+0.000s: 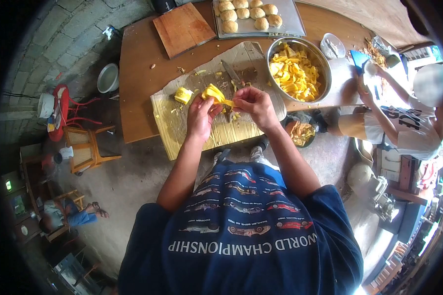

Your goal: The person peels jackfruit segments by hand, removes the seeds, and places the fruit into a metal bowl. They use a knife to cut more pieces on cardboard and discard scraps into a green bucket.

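Above the cardboard sheet (182,132), my left hand (200,115) holds a yellow fruit piece (212,93) between thumb and fingers. The fingers of my right hand (257,105) pinch the right end of that same piece, so it spans both hands. Another yellow chunk (183,95) lies on the cardboard to the left. A knife (230,70) rests on the cardboard beyond my hands, with small scraps around it. To the right stands a large metal bowl (328,73) with many yellow fruit pieces (295,73).
At the far edge are a wooden board (184,29) and a tray (241,32) of buns. A co-worker (403,118) handles something at the table's right side. Below the table edge sits a container of peels (300,132). A chair (86,150) stands left; another person (66,214) sits lower left.
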### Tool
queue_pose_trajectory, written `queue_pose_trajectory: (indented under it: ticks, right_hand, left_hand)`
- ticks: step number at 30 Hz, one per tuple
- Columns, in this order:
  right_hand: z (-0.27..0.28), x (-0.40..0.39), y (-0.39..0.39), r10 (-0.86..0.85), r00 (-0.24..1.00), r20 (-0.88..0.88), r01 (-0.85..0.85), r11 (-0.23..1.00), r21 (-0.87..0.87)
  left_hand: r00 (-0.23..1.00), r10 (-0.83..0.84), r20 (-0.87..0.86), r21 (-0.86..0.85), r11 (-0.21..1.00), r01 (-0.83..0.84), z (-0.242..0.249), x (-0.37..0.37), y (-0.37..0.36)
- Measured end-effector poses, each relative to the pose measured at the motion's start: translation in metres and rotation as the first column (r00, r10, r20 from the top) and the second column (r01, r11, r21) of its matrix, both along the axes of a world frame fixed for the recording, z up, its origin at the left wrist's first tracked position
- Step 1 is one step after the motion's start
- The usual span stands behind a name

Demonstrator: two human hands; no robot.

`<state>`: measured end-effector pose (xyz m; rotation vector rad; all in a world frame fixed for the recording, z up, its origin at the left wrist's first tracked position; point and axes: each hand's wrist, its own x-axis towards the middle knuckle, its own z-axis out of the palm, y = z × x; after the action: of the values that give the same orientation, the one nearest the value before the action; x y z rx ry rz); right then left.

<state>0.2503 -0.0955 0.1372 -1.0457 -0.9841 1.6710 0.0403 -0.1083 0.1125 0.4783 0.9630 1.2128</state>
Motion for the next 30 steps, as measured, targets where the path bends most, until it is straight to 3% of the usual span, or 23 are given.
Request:
queue_pose_trajectory:
  ticks: [2,5,6,7,9,11,13,14,15,17,18,19,21,23,24,25,26,27,29,30]
  right_hand:
    - [0.003,0.012,-0.001,-0.048,0.997,0.052,0.05,0.997,-0.055]
    - [0.02,0.041,-0.004,-0.133,0.987,0.096,0.14,0.987,-0.08]
    - [0.031,0.052,-0.006,-0.201,0.964,0.172,0.207,0.978,-0.015]
    - [0.042,0.065,-0.007,-0.271,0.932,0.241,0.266,0.962,0.054]
    - [0.054,0.106,0.005,-0.4,0.741,0.539,0.253,0.91,0.328]
    - [0.044,0.144,0.031,-0.566,0.611,0.553,0.359,0.821,0.443]
    - [0.033,0.177,0.051,-0.497,0.391,0.775,0.17,0.866,0.469]
    - [0.003,0.204,0.066,-0.459,0.272,0.846,0.031,0.883,0.469]
    - [-0.032,0.226,0.072,-0.593,0.033,0.804,-0.205,0.784,0.586]
    - [-0.01,0.201,0.061,-0.562,-0.038,0.827,-0.21,0.813,0.543]
    - [0.019,0.172,0.048,-0.427,0.297,0.854,-0.096,0.876,0.472]
    - [0.05,0.144,0.036,-0.273,0.609,0.745,-0.018,0.934,0.357]
    - [0.075,0.114,0.018,0.019,0.872,0.49,-0.18,0.942,0.284]
    - [0.07,0.105,0.017,0.033,0.903,0.427,-0.223,0.887,0.404]
    - [0.064,0.11,0.019,0.115,0.912,0.393,-0.217,0.95,0.225]
    - [0.057,0.117,0.02,0.11,0.915,0.389,-0.211,0.951,0.228]
    - [0.05,0.125,0.022,0.087,0.96,0.266,-0.144,0.968,0.203]
    - [0.05,0.132,0.025,0.059,0.988,0.14,-0.083,0.982,0.17]
    - [0.051,0.149,0.024,0.039,0.995,0.091,-0.051,0.99,0.133]
    - [0.049,0.159,0.025,-0.03,1.0,0.005,0.029,0.996,0.088]
  left_hand:
    - [0.993,0.048,0.107,-0.033,0.998,-0.044,-0.004,-0.001,0.004]
    - [0.982,0.158,0.104,-0.064,0.986,-0.152,-0.011,-0.009,0.014]
    - [0.993,0.108,-0.046,-0.082,0.99,-0.112,0.003,-0.009,0.016]
    - [0.993,0.11,-0.047,-0.078,0.99,-0.114,0.009,-0.008,0.018]
    - [0.962,0.001,-0.272,0.074,0.997,0.02,0.016,-0.002,0.017]
    - [0.966,0.001,-0.257,0.083,0.996,0.021,0.021,0.009,0.018]
    - [0.926,-0.072,-0.37,0.196,0.969,0.154,0.013,0.021,0.021]
    - [0.89,-0.035,-0.455,0.279,0.943,0.18,0.012,0.029,0.023]
    - [0.891,-0.04,-0.452,0.286,0.94,0.187,0.015,0.037,0.023]
    - [0.67,0.088,-0.737,0.344,0.902,0.261,0.03,0.054,0.027]
    - [0.641,0.123,-0.758,0.396,0.867,0.302,0.041,0.063,0.027]
    - [0.641,0.121,-0.758,0.395,0.867,0.304,0.044,0.072,0.03]
    - [0.613,0.16,-0.774,0.494,0.758,0.425,0.046,0.089,0.037]
    - [0.616,0.108,-0.78,0.468,0.754,0.46,0.058,0.108,0.039]
    - [0.634,0.136,-0.762,0.509,0.731,0.455,0.057,0.116,0.044]
    - [0.651,0.164,-0.741,0.549,0.706,0.447,0.056,0.123,0.047]
    - [0.724,-0.019,-0.689,0.472,0.746,0.469,0.048,0.125,0.05]
    - [0.722,-0.016,-0.692,0.474,0.745,0.47,0.046,0.13,0.054]
    - [0.923,-0.199,-0.329,0.367,0.874,0.32,0.042,0.142,0.06]
    - [0.941,-0.217,-0.259,0.331,0.896,0.297,0.048,0.148,0.062]
